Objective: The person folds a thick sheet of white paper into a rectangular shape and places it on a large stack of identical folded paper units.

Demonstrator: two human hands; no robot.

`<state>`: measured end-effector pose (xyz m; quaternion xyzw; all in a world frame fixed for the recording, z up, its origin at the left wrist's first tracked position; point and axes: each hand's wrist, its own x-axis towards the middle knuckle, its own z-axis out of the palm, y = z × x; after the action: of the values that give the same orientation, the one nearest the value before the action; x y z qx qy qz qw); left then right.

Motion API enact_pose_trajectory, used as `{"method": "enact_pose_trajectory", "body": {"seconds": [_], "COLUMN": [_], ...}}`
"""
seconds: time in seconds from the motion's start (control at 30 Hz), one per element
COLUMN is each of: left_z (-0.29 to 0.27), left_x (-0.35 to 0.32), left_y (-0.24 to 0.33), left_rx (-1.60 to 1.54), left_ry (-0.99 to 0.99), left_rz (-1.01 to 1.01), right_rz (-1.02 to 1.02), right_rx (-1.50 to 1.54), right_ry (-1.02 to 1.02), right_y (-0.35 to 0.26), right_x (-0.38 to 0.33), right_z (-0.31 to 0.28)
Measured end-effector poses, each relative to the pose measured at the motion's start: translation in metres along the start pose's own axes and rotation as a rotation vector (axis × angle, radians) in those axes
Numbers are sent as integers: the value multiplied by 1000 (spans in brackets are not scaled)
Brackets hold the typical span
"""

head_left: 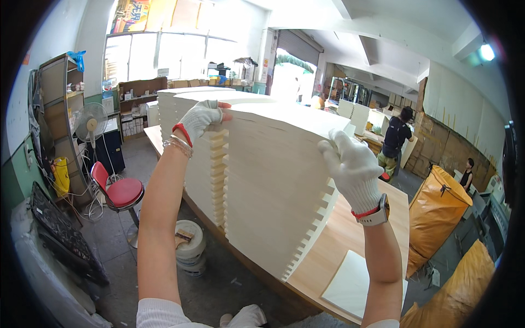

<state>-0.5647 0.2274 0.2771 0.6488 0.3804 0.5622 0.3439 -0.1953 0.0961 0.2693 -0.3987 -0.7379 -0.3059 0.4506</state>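
**Steadying a tall stack of cream sheets**

Both gloved hands reach up to the tall stack of cream-white notched cardboard sheets [273, 180]: the left hand [201, 117] curls over its upper far corner, the right hand [353, 167] closes around the upper near edge. To my eye, an even pull from both sides would keep the pile square. The stack stands on the pale wooden tabletop [339, 240], near its left edge, its sides stepped with regular slots.

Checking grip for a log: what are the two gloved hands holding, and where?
Left hand and right hand grip the top of the tall stack of white sheets, at opposite upper corners.
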Motion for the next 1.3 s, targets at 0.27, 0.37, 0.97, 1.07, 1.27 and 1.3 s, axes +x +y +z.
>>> {"method": "enact_pose_trajectory", "body": {"seconds": [0.27, 0.37, 0.97, 1.07, 1.27, 1.3], "left_z": [0, 33, 134, 191, 389, 426], "left_x": [-4, -19, -129, -202, -255, -267], "left_y": [8, 29, -10, -43, -54, -63], "left_rx": [150, 686, 713, 375, 88, 89], "left_ry": [20, 240, 340, 8, -988, -1043], "left_rz": [28, 398, 955, 889, 970, 907], "right_rz": [113, 55, 726, 1313, 1305, 1425], "right_rx": [-45, -82, 497, 437, -632, -500], "right_ry": [-137, -122, -107, 212, 95, 112], "right_y": [-11, -8, 103, 126, 98, 96], "right_x": [3, -2, -278, -445, -610, -622], "right_z": [-6, -5, -96, -162, -240, -244]}}
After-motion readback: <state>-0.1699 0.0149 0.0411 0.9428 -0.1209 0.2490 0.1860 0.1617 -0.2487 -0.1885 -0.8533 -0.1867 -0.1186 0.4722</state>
